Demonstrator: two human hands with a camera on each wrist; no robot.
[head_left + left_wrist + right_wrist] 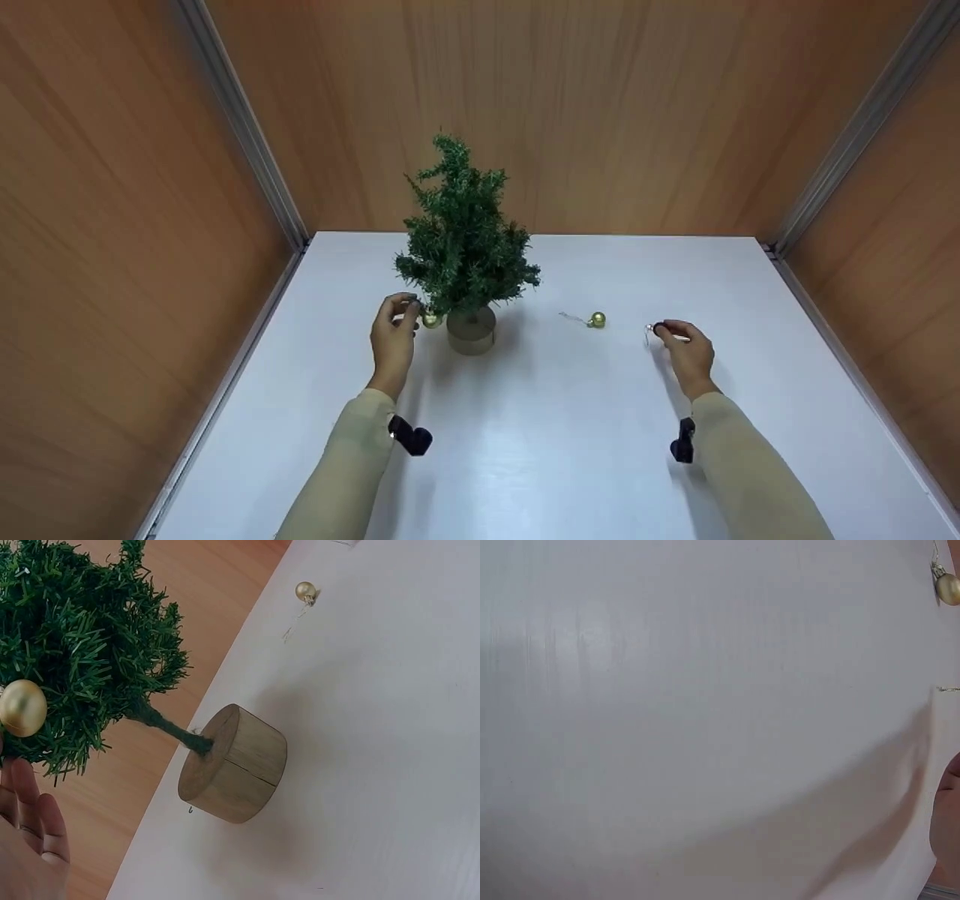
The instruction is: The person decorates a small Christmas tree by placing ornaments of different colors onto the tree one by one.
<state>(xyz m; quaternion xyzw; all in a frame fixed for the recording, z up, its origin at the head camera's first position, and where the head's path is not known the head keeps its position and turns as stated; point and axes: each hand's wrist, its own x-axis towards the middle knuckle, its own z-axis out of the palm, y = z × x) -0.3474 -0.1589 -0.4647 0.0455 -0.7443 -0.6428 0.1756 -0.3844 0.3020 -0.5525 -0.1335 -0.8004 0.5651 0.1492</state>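
A small artificial Christmas tree (466, 232) stands upright on a round wooden base (244, 772). At its lower left side is my left hand (393, 337), thumb and forefinger pinching the top of a gold bauble (22, 708) against the lower branches. The fingertips at the pinch are out of the left wrist view. Off to the right, above the table, my right hand (688, 356) pinches a thin gold string (648, 335); whatever else it holds is hidden by the fingers. Between the tree and that hand, another gold bauble (596, 319) lies on the table with its string stretched leftward.
The white table (495, 450) is bounded by wood-grain panels at the back (600, 112), left and right. Metal strips run along the panel joints and side edges. Both wrists carry small black cameras (411, 436).
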